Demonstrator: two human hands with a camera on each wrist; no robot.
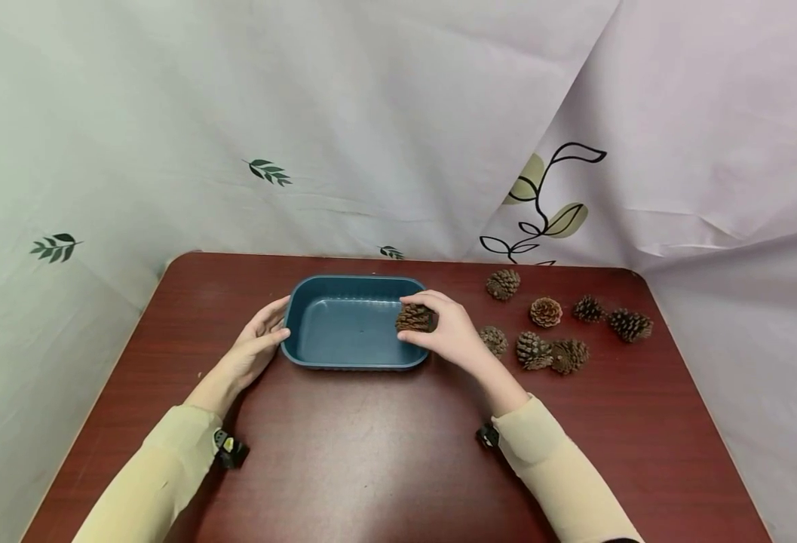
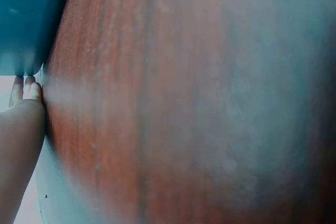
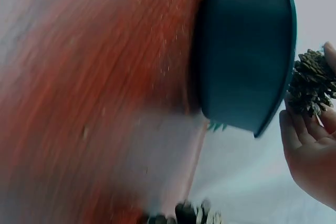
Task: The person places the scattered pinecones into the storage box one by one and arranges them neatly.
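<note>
A dark blue rectangular plastic tub (image 1: 344,354) rests on the table, its inside bare apart from the right end that the other hand overlaps. My left hand (image 1: 260,347) touches the tub's left end, its fingers along the outer wall and the thumb at the rim. From the left wrist, the fingers (image 2: 32,88) look fairly straight against the tub (image 2: 21,24). My right hand (image 1: 454,332) pinches a brown pine cone (image 1: 412,318) between thumb and fingers over the tub's right end. The right wrist view has this pine cone (image 3: 311,83) beside the rim, above table level.
Several more pine cones lie on the table's right side, among them one near the back edge (image 1: 503,284), one reddish-brown cone (image 1: 546,311) and one close behind my right wrist (image 1: 492,341). A white patterned cloth (image 1: 371,136) hangs behind the reddish wooden table (image 1: 344,452).
</note>
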